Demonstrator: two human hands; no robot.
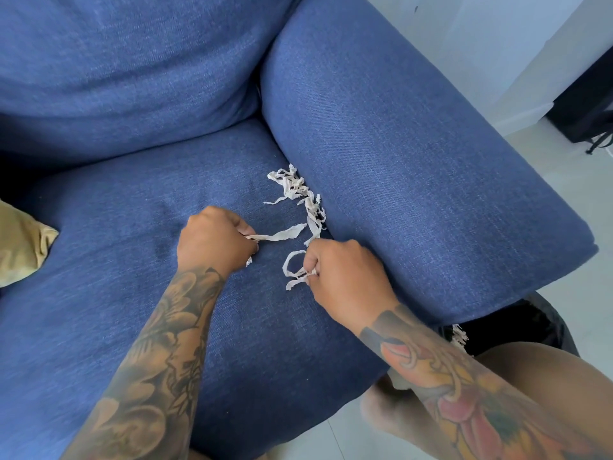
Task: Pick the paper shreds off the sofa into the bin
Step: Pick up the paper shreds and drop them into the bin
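**Both hands full, a heap of shreds still on the seat**

Nearest the camera, two tattooed forearms reach over the blue sofa (132,180). The right hand (341,270) has its fingers curled round a looped strip (292,267) of white paper, pinching it low on the seat cushion. Just to its left, the left hand (215,240) is closed as well, gripping one end of a long strip (282,234) that trails out toward the armrest (414,161).

Beyond the hands, a tangled pile of shreds (298,190) lies along the crease where the seat meets the armrest, touching both. That pile looks like the bulk of what remains.

Off the sofa's front corner, under the armrest, sits a dark bin (517,323) with a few pale shreds (460,336) showing at its edge, so some paper seems to have gone in already. Judging from this, the job is partway through: two strips are in hand but not yet dropped, and the pile by the armrest is untouched. A tan cushion (23,247) rests at the far left.
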